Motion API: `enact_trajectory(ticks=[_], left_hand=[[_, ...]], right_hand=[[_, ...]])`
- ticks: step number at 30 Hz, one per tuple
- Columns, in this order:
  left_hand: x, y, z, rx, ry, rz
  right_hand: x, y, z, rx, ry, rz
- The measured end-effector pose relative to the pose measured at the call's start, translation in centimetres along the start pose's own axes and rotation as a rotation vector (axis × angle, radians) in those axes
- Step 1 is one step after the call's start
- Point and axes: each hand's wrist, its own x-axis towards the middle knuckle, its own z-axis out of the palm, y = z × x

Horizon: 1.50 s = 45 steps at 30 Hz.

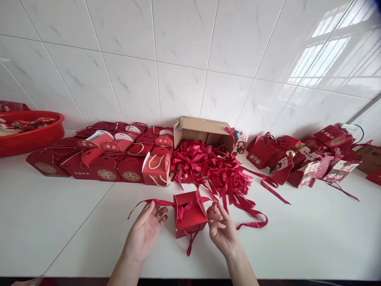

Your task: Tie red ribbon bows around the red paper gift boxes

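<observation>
A small red gift box (192, 218) stands on the white table in front of me, between my hands. A red satin ribbon (182, 211) runs across its top, looking looped over itself at the middle. To the left of the box, my left hand (146, 227) pinches one length of the ribbon between thumb and forefinger, and the tail trails off leftward. My right hand (222, 229) pinches the ribbon's other side close to the box's right edge; its fingertips partly hide that end. A dark red cord handle (192, 243) hangs down the front of the box.
Behind the box, loose red ribbons (208, 167) spill from a cardboard box (205, 125). Rows of red gift boxes (104, 169) stand at left, beside a red basin (50, 133) with wrapped pieces. More ribboned boxes (309, 167) sit at right. A tiled wall (181, 87) closes the back.
</observation>
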Motion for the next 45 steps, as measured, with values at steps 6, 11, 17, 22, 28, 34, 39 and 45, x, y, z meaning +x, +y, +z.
enact_trajectory(ticks=[6,11,17,22,28,34,39,45], left_hand=[[0.1,0.4,-1.0,-0.052,-0.065,-0.043],[0.2,0.0,-1.4,-0.003,-0.104,-0.050],[0.4,-0.4,-1.4,0.069,-0.098,-0.057],[0.7,0.1,-2.0,0.086,-0.029,-0.039],[1.0,1.3,-3.4,-0.002,0.165,-0.003],[1.0,1.0,-3.8,0.034,0.191,0.014],[1.1,1.4,-3.4,-0.014,0.263,0.040],[0.4,3.6,-2.3,0.174,0.290,0.437]], right_hand=[[-0.2,-1.0,-0.2,-0.046,0.034,0.217],[-0.6,-0.8,-0.3,0.005,0.106,0.257],[-0.1,-0.9,0.2,-0.006,0.055,0.190],[0.0,-1.0,1.1,-0.217,0.101,-0.116],[-1.5,-3.6,0.9,-0.225,0.209,-0.491],[-1.9,-4.2,-1.5,-0.345,0.284,-0.489],[-1.7,-3.5,-1.6,-0.385,0.311,-0.500],[-1.9,-3.8,0.5,-0.524,0.343,-0.658]])
